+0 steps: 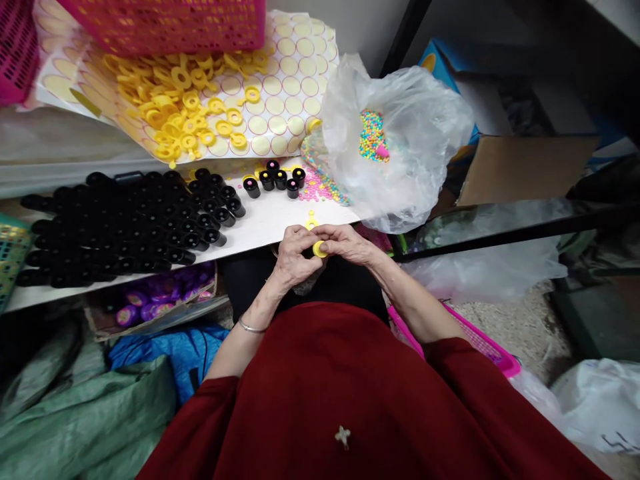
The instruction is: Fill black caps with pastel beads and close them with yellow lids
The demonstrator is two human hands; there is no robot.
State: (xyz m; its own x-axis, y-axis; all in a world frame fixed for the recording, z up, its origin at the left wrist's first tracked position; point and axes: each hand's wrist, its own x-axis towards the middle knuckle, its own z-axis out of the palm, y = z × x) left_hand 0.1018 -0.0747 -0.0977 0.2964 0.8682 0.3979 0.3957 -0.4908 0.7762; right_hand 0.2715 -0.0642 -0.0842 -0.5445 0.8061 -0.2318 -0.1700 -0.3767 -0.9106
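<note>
Both hands meet over my lap at the front edge of the white table, closed around a small round yellow plastic cap [320, 249]. The fingers of my left hand [295, 257] are curled in at the cap's left side. From the right, the thumb of my right hand [349, 244] presses against it. Whatever lies below the cap is hidden by the fingers. Just beyond the fingertips, a yellow ring piece [311, 221] lies on the table. Several black tubes [267, 180] with pink or yellow beads at their tops stand farther back.
Many black tubes [150, 220] crowd the table's left. Yellow ring pieces [190, 123] lie on a sticker sheet [287, 87] below a pink basket [165, 23]. A plastic bag [415, 140] holds coloured beads [373, 133]; pink beads [317, 187] lie beside it. A cardboard box [525, 170] stands right.
</note>
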